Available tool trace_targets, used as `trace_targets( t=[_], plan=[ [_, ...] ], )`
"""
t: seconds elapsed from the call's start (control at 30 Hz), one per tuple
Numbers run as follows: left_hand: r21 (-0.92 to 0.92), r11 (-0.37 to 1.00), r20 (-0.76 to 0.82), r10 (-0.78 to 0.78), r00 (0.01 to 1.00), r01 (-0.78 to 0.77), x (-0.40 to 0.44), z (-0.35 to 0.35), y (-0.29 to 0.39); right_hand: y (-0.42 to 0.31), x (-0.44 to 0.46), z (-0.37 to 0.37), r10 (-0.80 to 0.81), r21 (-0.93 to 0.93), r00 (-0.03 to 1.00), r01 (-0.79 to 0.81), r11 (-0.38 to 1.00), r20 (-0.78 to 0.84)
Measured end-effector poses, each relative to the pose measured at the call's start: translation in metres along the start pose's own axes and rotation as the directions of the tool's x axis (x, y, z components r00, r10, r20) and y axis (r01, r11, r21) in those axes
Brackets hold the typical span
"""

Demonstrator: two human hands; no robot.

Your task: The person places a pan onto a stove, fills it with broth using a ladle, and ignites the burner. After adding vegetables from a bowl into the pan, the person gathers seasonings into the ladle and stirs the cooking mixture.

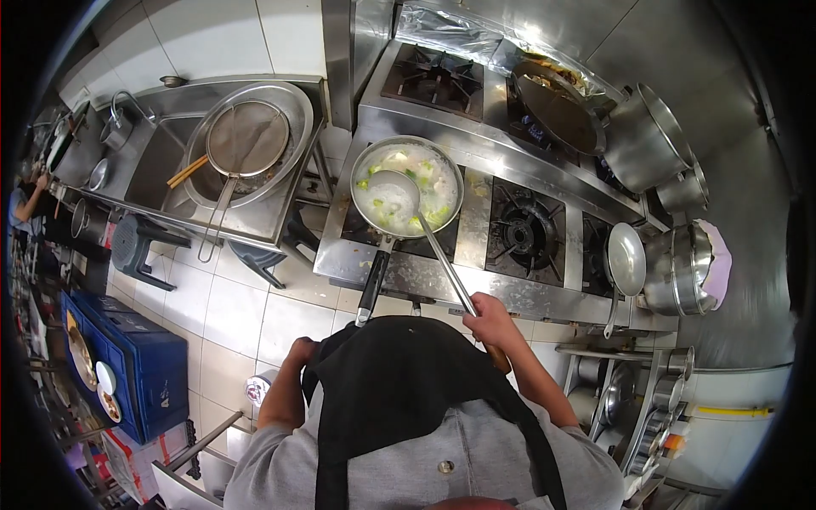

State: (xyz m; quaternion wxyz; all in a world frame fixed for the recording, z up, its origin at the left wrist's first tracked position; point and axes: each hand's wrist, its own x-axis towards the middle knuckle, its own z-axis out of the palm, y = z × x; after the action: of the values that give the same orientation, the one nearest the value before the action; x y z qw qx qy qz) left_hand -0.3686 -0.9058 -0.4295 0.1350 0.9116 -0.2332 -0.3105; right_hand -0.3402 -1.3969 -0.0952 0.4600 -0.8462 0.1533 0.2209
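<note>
A long-handled ladle is in my right hand, whose fingers are wrapped round its handle. The ladle's bowl rests in a pan of pale, bubbling liquid with green and yellow-green pieces. This pan sits on the front left burner, its black handle pointing toward my body. Beside my black apron, to the left of the pan handle, is my left hand; it touches or nears the apron's edge, and its fingers are mostly hidden.
At the left, a sink counter holds a large basin with a strainer. Pots and a small pan stand at the right. A blue box and stools are on the floor. Another person's arm shows far left.
</note>
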Motion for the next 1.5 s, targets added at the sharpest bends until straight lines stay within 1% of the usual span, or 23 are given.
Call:
trace_targets(
  t=[0.03, 0.07, 0.13, 0.23, 0.27, 0.33, 0.4, 0.5, 0.57, 0.63, 0.7, 0.8, 0.87, 1.0, 1.03, 1.07, 1.1, 1.13, 1.2, 1.33, 1.4, 1.43, 1.5],
  plan=[
    [-0.003, 1.0, 0.002, 0.001, 1.0, -0.001, 0.0, -0.001, 0.003, -0.012, -0.008, -0.002, 0.057, 0.007, 0.998, -0.057, 0.998, 0.022],
    [-0.007, 1.0, 0.025, -0.011, 1.0, 0.012, 0.0, -0.003, 0.005, -0.01, -0.009, 0.0, 0.061, 0.008, 0.998, -0.061, 0.998, 0.023],
    [-0.008, 1.0, 0.053, -0.022, 0.998, 0.022, 0.002, -0.009, 0.005, -0.005, -0.013, 0.005, -0.113, -0.161, 0.991, 0.1, 0.982, -0.072],
    [0.01, 1.0, 0.072, 0.016, 0.997, -0.017, 0.005, -0.017, 0.005, -0.012, -0.021, 0.004, -0.067, -0.182, 0.997, 0.057, 0.982, -0.049],
    [0.008, 1.0, 0.038, 0.025, 0.999, -0.026, 0.005, -0.021, 0.005, -0.01, -0.022, 0.004, -0.066, -0.181, 0.997, 0.056, 0.982, -0.05],
    [0.008, 0.999, 0.001, 0.034, 0.999, -0.034, 0.008, -0.023, 0.004, -0.002, -0.024, 0.001, -0.163, -0.235, 0.986, 0.151, 0.96, -0.032],
    [-0.066, 0.998, -0.035, -0.013, 0.999, 0.011, 0.013, -0.016, -0.004, 0.002, -0.027, 0.002, -0.166, -0.264, 0.985, 0.147, 0.953, -0.048],
    [-0.017, 1.0, -0.028, -0.02, 0.999, 0.019, 0.008, -0.033, 0.006, 0.01, -0.025, 0.003, -0.156, -0.326, 0.983, 0.115, 0.938, -0.101],
    [-0.005, 1.0, -0.047, -0.022, 0.999, 0.022, 0.009, -0.027, 0.004, 0.009, -0.024, 0.002, -0.146, -0.358, 0.98, 0.088, 0.93, -0.137],
    [0.011, 1.0, -0.064, -0.021, 0.998, 0.022, 0.005, -0.024, 0.005, 0.001, -0.024, -0.002, -0.129, -0.316, 0.969, 0.058, 0.947, -0.211],
    [0.03, 0.999, 0.004, 0.021, 1.0, -0.021, -0.001, -0.025, 0.007, -0.01, -0.023, -0.007, -0.134, -0.291, 0.964, 0.063, 0.955, -0.23],
    [0.008, 1.0, -0.017, -0.03, 0.999, 0.03, -0.012, -0.023, 0.01, -0.012, -0.017, -0.011, -0.131, -0.242, 0.956, 0.066, 0.968, -0.262],
    [0.006, 0.999, -0.029, -0.043, 0.999, 0.044, -0.017, -0.013, 0.004, -0.015, -0.019, -0.011, -0.18, -0.132, 0.927, 0.144, 0.981, -0.329],
    [-0.026, 0.996, -0.009, -0.086, 0.996, 0.086, -0.03, -0.016, 0.01, -0.016, -0.014, -0.012, -0.177, -0.063, 0.924, 0.166, 0.984, -0.339],
    [-0.023, 0.996, -0.007, -0.084, 0.996, 0.084, -0.031, -0.014, 0.011, -0.016, -0.011, -0.015, -0.149, -0.028, 0.938, 0.147, 0.989, -0.312],
    [-0.054, 0.989, 0.06, -0.135, 0.989, 0.138, -0.032, -0.013, 0.012, -0.018, -0.008, -0.017, -0.12, 0.007, 0.951, 0.128, 0.992, -0.286],
    [-0.083, 0.977, 0.125, -0.183, 0.975, 0.194, -0.03, -0.013, 0.012, -0.02, -0.005, -0.019, -0.119, -0.034, 0.946, 0.114, 0.993, -0.303],
    [-0.081, 0.978, 0.124, -0.183, 0.975, 0.194, -0.03, -0.012, 0.013, -0.019, -0.001, -0.019, -0.119, -0.032, 0.945, 0.115, 0.993, -0.304],
    [-0.035, 0.997, -0.013, -0.073, 0.997, 0.073, -0.032, -0.011, 0.013, -0.012, 0.006, -0.018, -0.16, -0.175, 0.936, 0.109, 0.979, -0.312],
    [0.023, 0.997, -0.043, -0.07, 0.997, 0.071, -0.03, -0.015, 0.019, -0.02, -0.001, -0.015, -0.105, -0.074, 0.959, 0.088, 0.993, -0.263],
    [-0.109, 0.988, -0.05, -0.114, 0.992, 0.108, -0.031, -0.021, 0.023, -0.008, 0.004, -0.012, -0.05, 0.007, 0.972, 0.053, 0.999, -0.23],
    [-0.107, 0.989, -0.05, -0.112, 0.992, 0.106, -0.03, -0.021, 0.023, 0.001, 0.008, -0.011, -0.049, 0.009, 0.971, 0.052, 0.999, -0.233],
    [-0.04, 0.997, -0.022, -0.063, 0.998, 0.062, -0.028, -0.019, 0.022, 0.019, 0.017, -0.008, -0.142, -0.047, 0.953, 0.135, 0.99, -0.268]
  ],
)
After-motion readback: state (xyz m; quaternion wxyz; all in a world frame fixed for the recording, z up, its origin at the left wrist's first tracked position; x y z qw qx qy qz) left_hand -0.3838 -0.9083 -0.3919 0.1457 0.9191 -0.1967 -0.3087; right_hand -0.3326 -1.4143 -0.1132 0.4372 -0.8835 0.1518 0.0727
